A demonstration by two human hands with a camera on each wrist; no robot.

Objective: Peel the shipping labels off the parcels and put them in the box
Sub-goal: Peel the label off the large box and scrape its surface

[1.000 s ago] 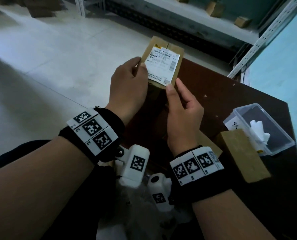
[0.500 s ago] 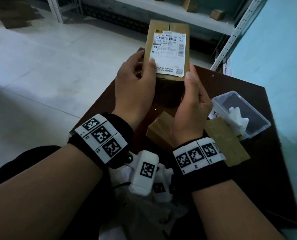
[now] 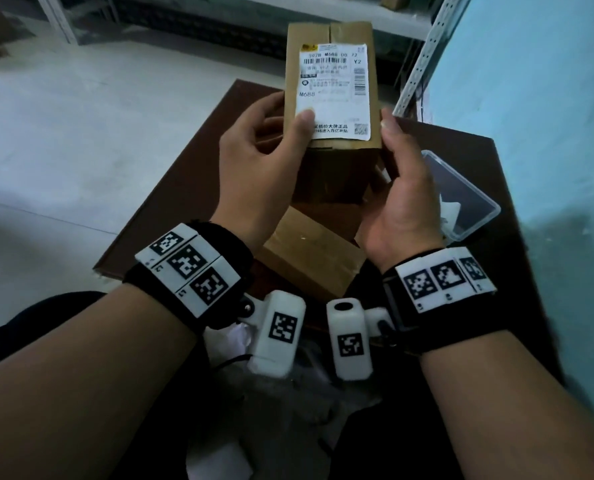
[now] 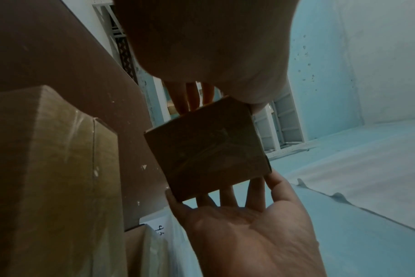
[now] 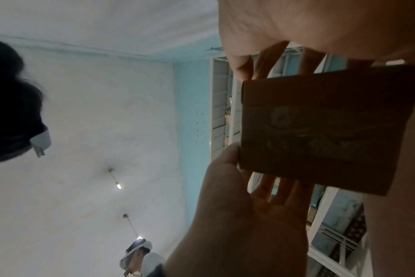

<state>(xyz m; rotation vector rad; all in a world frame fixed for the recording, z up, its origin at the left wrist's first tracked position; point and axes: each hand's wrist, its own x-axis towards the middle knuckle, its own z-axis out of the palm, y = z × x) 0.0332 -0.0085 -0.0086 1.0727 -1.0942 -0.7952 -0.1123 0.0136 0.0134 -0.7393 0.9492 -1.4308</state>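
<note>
Cardboard parcel (image 3: pixel 330 98) is held upright between both hands above the counter (image 3: pixel 202 161), the left hand (image 3: pixel 260 161) gripping its side with the thumb pressed on the label (image 3: pixel 333 91), the right hand (image 3: pixel 399 188) cupping the other side. Best now, I judge, is steadying with the right while the left thumbnail works up the label's near corner by that thumb, peeling slowly; the box (image 3: pixel 468 199) waits just beyond the right hand.

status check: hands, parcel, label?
Both hands on the parcel: left hand thumb on the label, right hand grip on the right edge. Label fully stuck. Clear box unobstructed on the table.

The parcel (image 3: pixel 333 98) hides both hands' far fingers, and the label's (image 3: pixel 333 91) small print blurs.
</note>
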